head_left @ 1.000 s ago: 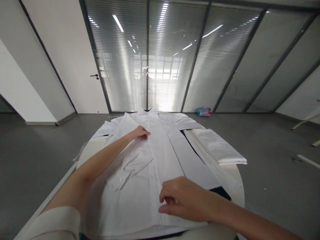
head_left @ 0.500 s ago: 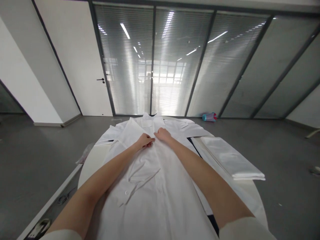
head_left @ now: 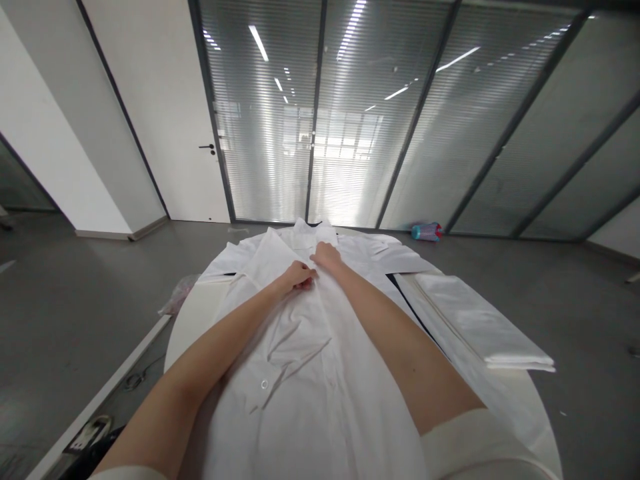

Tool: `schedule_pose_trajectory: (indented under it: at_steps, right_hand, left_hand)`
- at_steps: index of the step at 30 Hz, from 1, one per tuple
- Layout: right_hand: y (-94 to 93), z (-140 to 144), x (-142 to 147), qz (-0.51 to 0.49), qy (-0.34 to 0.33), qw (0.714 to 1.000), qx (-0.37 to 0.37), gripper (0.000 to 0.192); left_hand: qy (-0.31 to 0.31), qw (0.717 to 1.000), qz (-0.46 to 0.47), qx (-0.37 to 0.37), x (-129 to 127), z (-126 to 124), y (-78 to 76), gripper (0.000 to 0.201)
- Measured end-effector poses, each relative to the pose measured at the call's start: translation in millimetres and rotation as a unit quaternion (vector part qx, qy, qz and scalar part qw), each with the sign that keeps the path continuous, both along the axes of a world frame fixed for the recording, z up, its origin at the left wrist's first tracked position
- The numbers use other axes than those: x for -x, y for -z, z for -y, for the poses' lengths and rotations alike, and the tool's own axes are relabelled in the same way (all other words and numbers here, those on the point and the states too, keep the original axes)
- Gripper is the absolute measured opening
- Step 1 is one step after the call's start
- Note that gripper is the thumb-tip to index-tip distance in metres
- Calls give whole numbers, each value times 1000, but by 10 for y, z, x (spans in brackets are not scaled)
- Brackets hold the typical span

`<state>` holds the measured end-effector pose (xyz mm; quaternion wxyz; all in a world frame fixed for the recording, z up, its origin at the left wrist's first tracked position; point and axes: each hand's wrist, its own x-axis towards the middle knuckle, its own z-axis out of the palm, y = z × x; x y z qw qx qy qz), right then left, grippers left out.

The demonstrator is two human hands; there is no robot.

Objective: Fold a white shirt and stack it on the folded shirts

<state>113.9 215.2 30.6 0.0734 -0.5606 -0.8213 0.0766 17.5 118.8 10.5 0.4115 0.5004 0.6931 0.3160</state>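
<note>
In the head view, a white shirt point(head_left: 310, 373) is seen spread flat along a round white counter point(head_left: 530, 407), its collar at the far end and its buttoned front running down the middle. Both bare arms are stretched out over it. The left hand point(head_left: 299, 275) is laid on the upper chest of the shirt, just left of the button strip, with the fingers curled and the grip pinched on a small fold of the cloth. The right hand point(head_left: 326, 256) is set just beyond it, near the collar, touching the fabric; whether its grip is clenched on the cloth or merely resting cannot be told. The two hands are almost touching. A sleeve cuff with a button point(head_left: 264, 385) is folded across the left side of the shirt front. To the right of the shirt, a folded white cloth point(head_left: 480, 323) is laid on the counter, apart from both hands. On the grey floor beyond, a teal and pink bottle point(head_left: 427, 231) is lying by the glass wall point(head_left: 350, 113).
</note>
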Motion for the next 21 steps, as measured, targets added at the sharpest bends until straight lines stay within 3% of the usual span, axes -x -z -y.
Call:
schedule_pose_trajectory:
  at_steps: [9,14,21]
  right_hand:
    - [130,-29,-41,-14,-44,999,2,32]
    - [88,-155,-23,-31,-35,999,-28,52]
    - [208,-407,106,-9,-49,998,35,59]
  left_hand:
    - [35,998,-14,50,100,33,-112,32]
    - [40,998,-17,42,73,34,-79,29]
    - [65,997,-17,29,128,-24,-1,27]
